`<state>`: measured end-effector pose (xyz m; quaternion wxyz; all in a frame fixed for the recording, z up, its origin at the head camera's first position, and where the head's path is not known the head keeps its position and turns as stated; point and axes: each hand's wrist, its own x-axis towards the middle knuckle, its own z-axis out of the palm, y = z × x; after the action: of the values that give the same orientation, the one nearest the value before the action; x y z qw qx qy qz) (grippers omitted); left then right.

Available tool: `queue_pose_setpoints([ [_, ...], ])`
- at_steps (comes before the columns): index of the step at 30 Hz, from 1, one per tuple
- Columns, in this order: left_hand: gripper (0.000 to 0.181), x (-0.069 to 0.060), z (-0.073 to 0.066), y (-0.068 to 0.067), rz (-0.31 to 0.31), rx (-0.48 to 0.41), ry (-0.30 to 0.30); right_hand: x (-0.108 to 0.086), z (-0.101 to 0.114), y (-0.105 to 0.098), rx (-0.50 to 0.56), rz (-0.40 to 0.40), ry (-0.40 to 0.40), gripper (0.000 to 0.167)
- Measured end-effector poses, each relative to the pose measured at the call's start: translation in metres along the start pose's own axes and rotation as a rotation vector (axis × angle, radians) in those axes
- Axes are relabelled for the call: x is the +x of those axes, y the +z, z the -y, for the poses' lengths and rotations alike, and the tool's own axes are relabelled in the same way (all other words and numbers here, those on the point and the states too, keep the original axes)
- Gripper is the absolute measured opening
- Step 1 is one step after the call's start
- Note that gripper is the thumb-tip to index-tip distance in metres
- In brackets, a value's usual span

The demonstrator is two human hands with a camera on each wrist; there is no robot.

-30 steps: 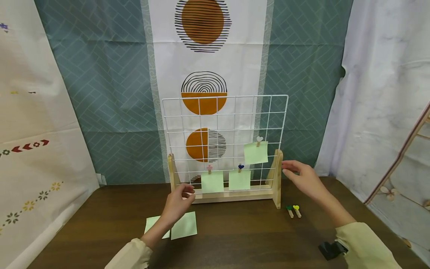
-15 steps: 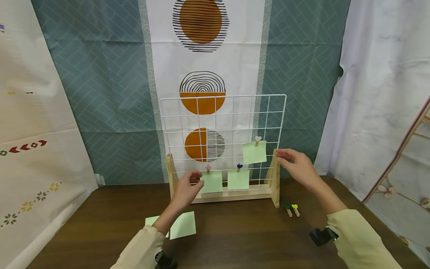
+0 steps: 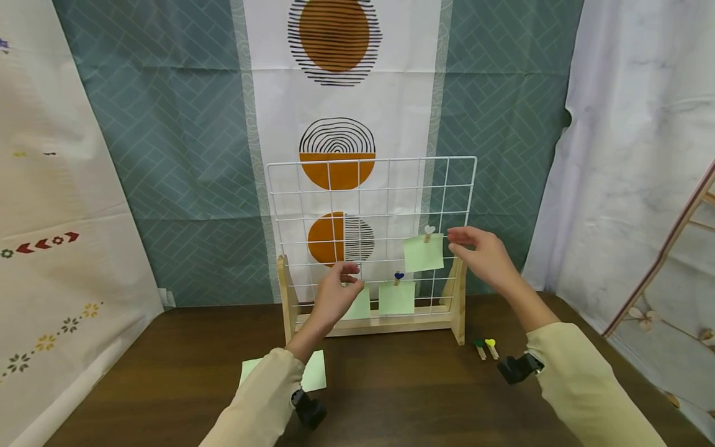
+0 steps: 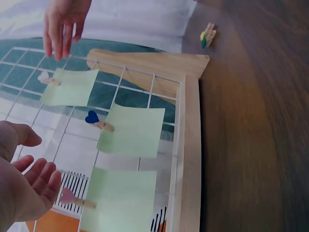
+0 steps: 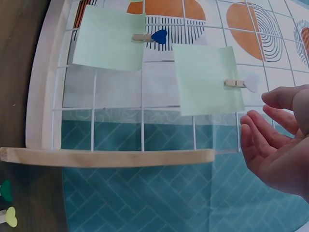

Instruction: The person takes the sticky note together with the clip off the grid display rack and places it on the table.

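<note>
A white wire grid [image 3: 375, 202] stands upright in a wooden base [image 3: 458, 304]. Three pale green paper notes hang on it. The upper right note [image 3: 423, 253] has a clothespin with a white heart [image 5: 235, 83]. Below it, one note [image 3: 396, 299] has a blue-heart clothespin [image 4: 99, 121], and the other [image 4: 120, 203] a pink-heart clothespin [image 4: 72, 197], hidden in the head view. My left hand [image 3: 337, 293], fingers loosely bent, hovers before the lower left note, holding nothing. My right hand [image 3: 485, 257] is beside the upper note's right edge, with nothing between thumb and fingers.
On the dark wooden table [image 3: 391, 397], two clothespins with green [image 3: 480, 349] and yellow [image 3: 491, 348] hearts lie right of the stand. Loose green notes [image 3: 314, 372] lie at the left, partly covered by my left forearm. Patterned cloths hang behind and at both sides.
My left hand has risen and moved right, from beside the stand's left foot to in front of the lower left note. The right hand has moved up and left, toward the upper note.
</note>
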<state>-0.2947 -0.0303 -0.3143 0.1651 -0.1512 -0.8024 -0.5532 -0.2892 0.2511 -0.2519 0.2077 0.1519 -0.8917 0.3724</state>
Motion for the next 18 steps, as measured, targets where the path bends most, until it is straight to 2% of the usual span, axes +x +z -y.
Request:
queue_pose_setpoints([
  [10,0.034,0.010,-0.009,0.028,0.025,-0.018,0.043,0.011,0.011,0.004,0.002,0.017,0.005,0.040],
  [14,0.037,0.016,-0.014,0.035,0.021,-0.038,0.038,0.016,0.015,0.006,0.024,0.023,0.014,0.039],
  [18,0.037,0.021,-0.020,0.042,0.016,-0.022,0.019,0.020,0.018,0.008,0.037,0.038,0.032,0.037],
])
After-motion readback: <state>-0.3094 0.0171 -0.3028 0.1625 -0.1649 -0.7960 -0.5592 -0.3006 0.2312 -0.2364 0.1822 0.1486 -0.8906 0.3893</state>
